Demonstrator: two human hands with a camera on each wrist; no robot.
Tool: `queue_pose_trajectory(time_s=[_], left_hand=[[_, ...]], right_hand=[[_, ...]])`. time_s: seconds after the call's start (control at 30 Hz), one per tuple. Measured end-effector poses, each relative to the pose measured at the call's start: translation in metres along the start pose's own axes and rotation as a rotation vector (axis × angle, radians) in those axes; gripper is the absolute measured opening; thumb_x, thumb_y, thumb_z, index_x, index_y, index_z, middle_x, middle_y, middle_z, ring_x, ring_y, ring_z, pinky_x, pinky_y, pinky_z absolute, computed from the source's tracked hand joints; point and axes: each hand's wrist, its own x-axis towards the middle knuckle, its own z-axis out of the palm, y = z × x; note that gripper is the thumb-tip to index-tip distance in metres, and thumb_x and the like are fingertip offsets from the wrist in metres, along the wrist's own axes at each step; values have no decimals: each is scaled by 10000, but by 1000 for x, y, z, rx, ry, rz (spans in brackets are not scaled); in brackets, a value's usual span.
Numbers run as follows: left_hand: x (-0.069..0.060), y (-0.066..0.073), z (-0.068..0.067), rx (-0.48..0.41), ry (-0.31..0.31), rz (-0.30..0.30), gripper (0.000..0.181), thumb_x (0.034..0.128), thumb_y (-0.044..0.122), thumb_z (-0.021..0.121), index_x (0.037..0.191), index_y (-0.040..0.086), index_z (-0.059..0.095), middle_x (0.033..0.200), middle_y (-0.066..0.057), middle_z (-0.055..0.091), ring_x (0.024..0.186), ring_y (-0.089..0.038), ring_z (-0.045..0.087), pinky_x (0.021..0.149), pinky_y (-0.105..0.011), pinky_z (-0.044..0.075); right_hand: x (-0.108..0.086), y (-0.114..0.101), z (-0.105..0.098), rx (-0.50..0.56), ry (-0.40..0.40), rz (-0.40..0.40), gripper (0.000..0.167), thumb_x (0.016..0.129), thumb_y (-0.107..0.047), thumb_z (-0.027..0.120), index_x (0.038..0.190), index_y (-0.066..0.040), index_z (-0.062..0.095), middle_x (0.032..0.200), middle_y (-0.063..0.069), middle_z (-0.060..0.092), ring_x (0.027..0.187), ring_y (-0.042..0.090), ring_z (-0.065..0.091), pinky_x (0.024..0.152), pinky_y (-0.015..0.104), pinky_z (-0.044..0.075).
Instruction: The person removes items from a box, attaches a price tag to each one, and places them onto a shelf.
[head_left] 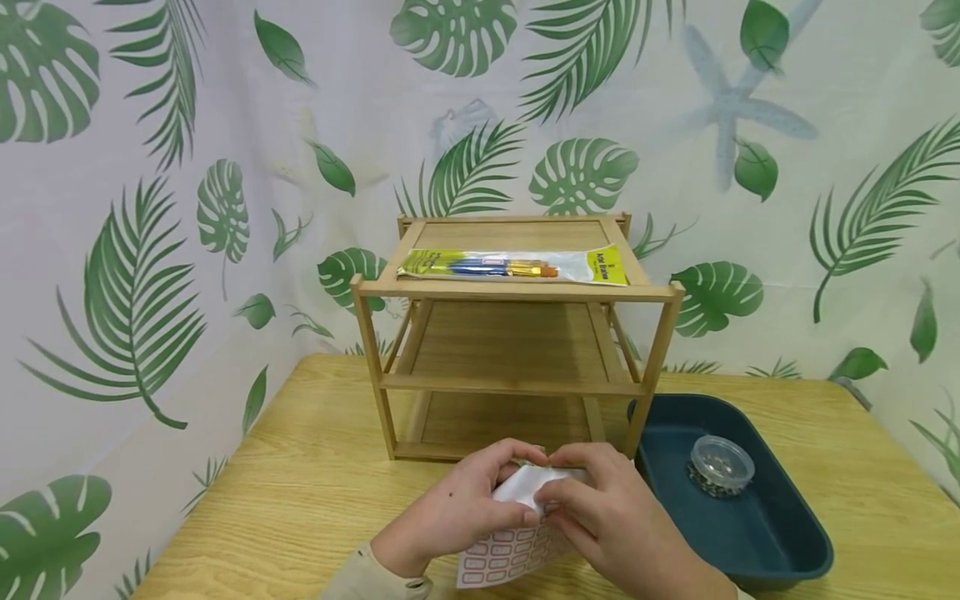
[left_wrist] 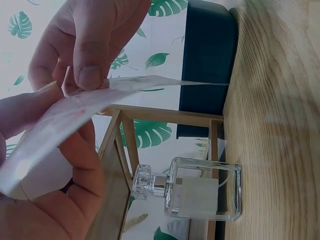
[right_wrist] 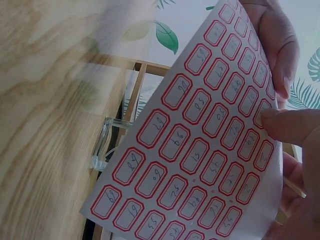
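A sheet of sticker labels [head_left: 498, 560] with red frames and handwritten numbers is bent between both hands. My left hand [head_left: 457, 504] pinches it at its left side between thumb and fingers. From the right, my right hand [head_left: 618, 512] pinches the upper part, the fingertips of the two hands close together. Over the label side [right_wrist: 200, 130] in the right wrist view lies my right thumb [right_wrist: 295, 125]. Past the sheet, a clear glass bottle [left_wrist: 202, 190] with a faceted stopper stands on the table; the hands and sheet hide it in the head view.
A three-tier wooden rack [head_left: 517, 386] stands behind the hands, with a packet of paintbrushes [head_left: 517, 265] on its top shelf. To the right, a dark blue tub [head_left: 750, 546] holds a round clear container [head_left: 722, 467] with small grains. Leaf-patterned curtain [head_left: 300, 208] surrounds the wooden table [head_left: 277, 500].
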Motion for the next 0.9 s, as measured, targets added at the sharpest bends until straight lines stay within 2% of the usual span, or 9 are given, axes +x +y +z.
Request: queue_pose_trajectory(time_s=[0.03,0.13,0.4,0.63,0.9], left_hand=[[0,0,0,2,-3,4,466,955,128,710,1374,145,508,1104,-31,703,944,-159,694,766,-317,582],[1,-1,0,1,-7,8,475,947,109,712,1375,147,509,1103,-23,702,943,-155,691,769,-309,579],[0,-1,-1,-11,-19,10,485,935,54,706,1372,127,508,1111,-14,707,925,-153,699,756,-299,580],[0,2,-2,0,-24,-16,448,944,70,709,1349,134,528,1094,-8,706,912,-154,699,740,-282,574],[-1,1,-4,2,-24,-12,432,936,40,712,1328,116,548,1067,-22,712,890,-159,710,730,-290,581]], right_hand=[[0,0,0,1,-1,4,127,995,-426,642,1050,-329,702,1237,2,578,1097,187,539,803,425,536],[0,0,1,5,0,13,307,1042,-515,459,1015,-319,693,1226,2,581,1101,185,540,808,430,533],[1,0,4,35,56,-29,213,1040,-432,534,969,-278,662,1218,25,584,1083,224,565,814,455,543],[1,-1,3,78,37,-13,243,1053,-431,496,939,-272,641,1220,17,563,1098,214,550,841,441,543],[2,-2,1,66,43,-24,166,1034,-399,563,1044,-293,690,1254,28,569,1091,216,548,815,434,553]])
